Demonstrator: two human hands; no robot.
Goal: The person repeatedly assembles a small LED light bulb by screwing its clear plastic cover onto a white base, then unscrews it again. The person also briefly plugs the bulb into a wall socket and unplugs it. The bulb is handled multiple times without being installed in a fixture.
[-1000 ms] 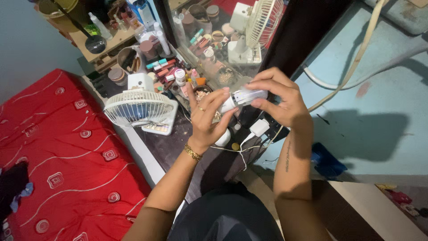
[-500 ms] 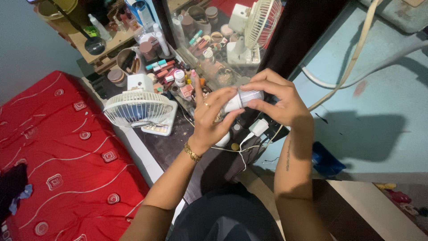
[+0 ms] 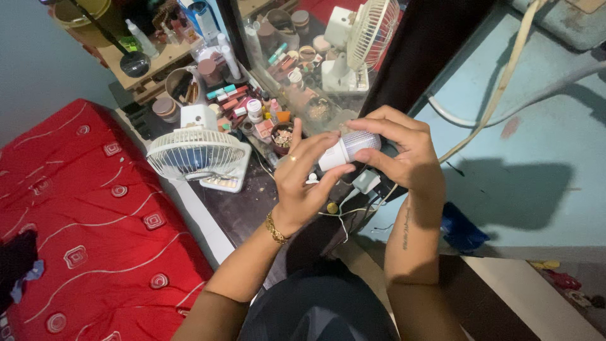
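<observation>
I hold a small white bottle with a ribbed clear cap (image 3: 348, 148) sideways in both hands, above a dark tabletop (image 3: 252, 208). My left hand (image 3: 306, 180) pinches the white body end, with a ring and a gold bracelet on that arm. My right hand (image 3: 404, 151) wraps the capped end, fingers curled over it. Below the hands lie a white plug adapter (image 3: 365, 182) and thin white cables.
A small white desk fan (image 3: 199, 153) stands left of my hands. Behind it are several cosmetics, jars and tubes, and a mirror that reflects them and a fan (image 3: 363, 38). A red patterned bedspread (image 3: 76, 215) fills the left. A pale blue wall with cables is right.
The bottle and both hands have shifted slightly to the right and down; my left fingers have regripped the white end. The view has barely moved.
</observation>
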